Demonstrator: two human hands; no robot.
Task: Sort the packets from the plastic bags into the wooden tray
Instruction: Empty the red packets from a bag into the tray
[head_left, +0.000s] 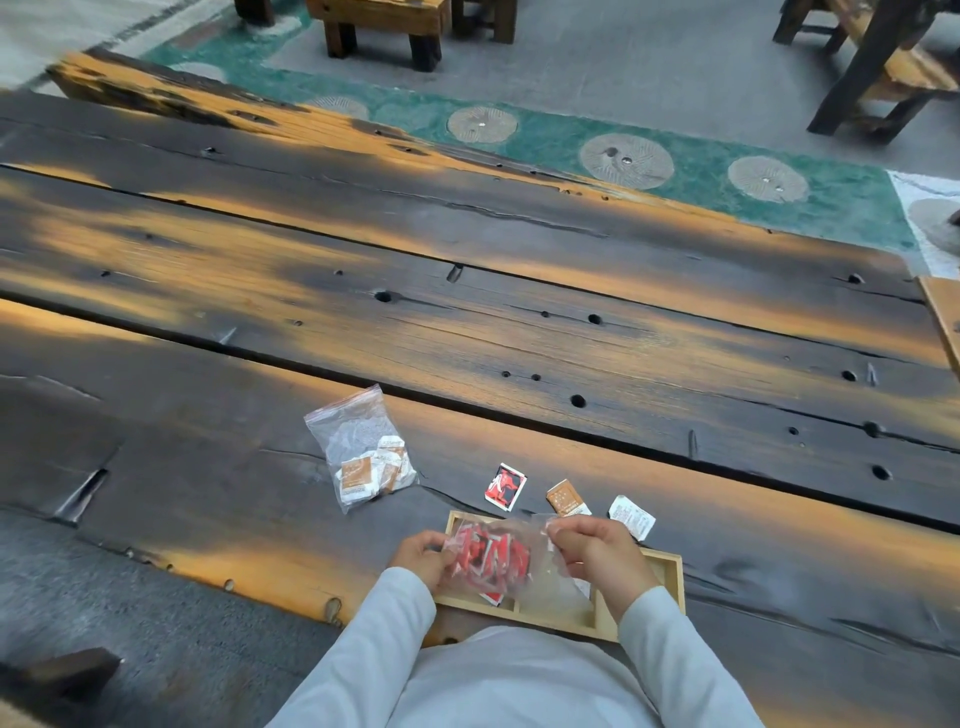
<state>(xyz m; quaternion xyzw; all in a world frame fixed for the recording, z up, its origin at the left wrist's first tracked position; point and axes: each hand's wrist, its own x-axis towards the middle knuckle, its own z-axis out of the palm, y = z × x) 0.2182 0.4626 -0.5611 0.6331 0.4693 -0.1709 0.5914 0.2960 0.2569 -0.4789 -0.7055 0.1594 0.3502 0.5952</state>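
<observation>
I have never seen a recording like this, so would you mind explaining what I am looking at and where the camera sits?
There is no machine here: a camera worn on a person's head looks down at their hands. The left hand and right hand both grip a clear bag of red packets above a wooden tray on a plank table. Beyond the tray lie a red packet, a brown packet and a white packet; further left, a zip bag of brown and white packets.
</observation>
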